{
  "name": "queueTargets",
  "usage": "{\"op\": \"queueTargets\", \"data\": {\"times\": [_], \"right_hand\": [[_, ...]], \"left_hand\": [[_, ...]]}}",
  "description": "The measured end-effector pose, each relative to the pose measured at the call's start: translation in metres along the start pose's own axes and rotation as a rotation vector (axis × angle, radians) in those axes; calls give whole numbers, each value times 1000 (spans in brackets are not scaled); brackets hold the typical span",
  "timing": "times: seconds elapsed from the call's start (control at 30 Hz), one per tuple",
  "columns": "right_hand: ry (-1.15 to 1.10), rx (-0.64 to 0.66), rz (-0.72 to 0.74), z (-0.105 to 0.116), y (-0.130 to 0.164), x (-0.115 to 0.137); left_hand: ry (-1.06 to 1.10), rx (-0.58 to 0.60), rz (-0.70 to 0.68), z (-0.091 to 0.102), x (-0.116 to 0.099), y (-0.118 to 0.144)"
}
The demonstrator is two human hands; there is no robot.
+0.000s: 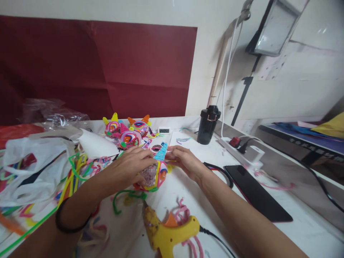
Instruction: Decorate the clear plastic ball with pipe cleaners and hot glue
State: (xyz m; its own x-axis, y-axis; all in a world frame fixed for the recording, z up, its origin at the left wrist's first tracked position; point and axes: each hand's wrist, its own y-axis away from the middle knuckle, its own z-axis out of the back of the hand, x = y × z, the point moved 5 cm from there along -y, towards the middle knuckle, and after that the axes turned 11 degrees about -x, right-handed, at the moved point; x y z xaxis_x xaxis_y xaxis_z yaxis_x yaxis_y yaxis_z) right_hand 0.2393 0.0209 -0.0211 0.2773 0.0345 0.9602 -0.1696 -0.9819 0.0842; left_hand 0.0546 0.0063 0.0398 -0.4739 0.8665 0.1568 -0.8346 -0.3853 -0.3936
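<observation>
A round pipe-cleaner animal head (156, 180), in pink, green, yellow and orange with a bare see-through patch, rests between my hands on the white table. A light blue pointed ear (161, 153) stands up from its top. My left hand (134, 164) is closed around its left side, thumb low near the bare patch. On the other side my right hand (186, 161) has its fingers bent against the ear and the head's far side; some fingertips are hidden. Just in front lies a yellow hot glue gun (174, 233), its nozzle beside a green pipe cleaner (116, 204).
Several similar animal heads (130, 138) stand behind, near a small digital clock (163, 130). A black bottle (208, 125), a phone (256, 191) and a power strip (239, 152) are at right. Plastic bags (34, 165) and loose pipe cleaners crowd the left.
</observation>
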Motion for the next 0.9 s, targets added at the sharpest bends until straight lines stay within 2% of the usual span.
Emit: {"op": "queueTargets", "data": {"times": [0.1, 0.13, 0.2, 0.33, 0.43, 0.7, 0.9], "right_hand": [[135, -38, 109, 14, 26, 12], [253, 15, 218, 14, 39, 17], [494, 250, 356, 10, 70, 19], [907, 527, 491, 7, 121, 9], [1113, 665, 582, 3, 140, -1], [1499, 725, 744, -18, 155, -25], [1485, 732, 822, -19, 154, -19]], "left_hand": [[7, -27, -21, 0, 1, 2], [7, -34, -23, 0, 2, 3], [4, -35, -21, -1, 4, 4], [27, -28, -23, -2, 8, 5], [58, -42, -24, 0, 9, 5], [64, -74, -13, 3, 7, 8], [82, -99, 11, -1, 12, 11]]}}
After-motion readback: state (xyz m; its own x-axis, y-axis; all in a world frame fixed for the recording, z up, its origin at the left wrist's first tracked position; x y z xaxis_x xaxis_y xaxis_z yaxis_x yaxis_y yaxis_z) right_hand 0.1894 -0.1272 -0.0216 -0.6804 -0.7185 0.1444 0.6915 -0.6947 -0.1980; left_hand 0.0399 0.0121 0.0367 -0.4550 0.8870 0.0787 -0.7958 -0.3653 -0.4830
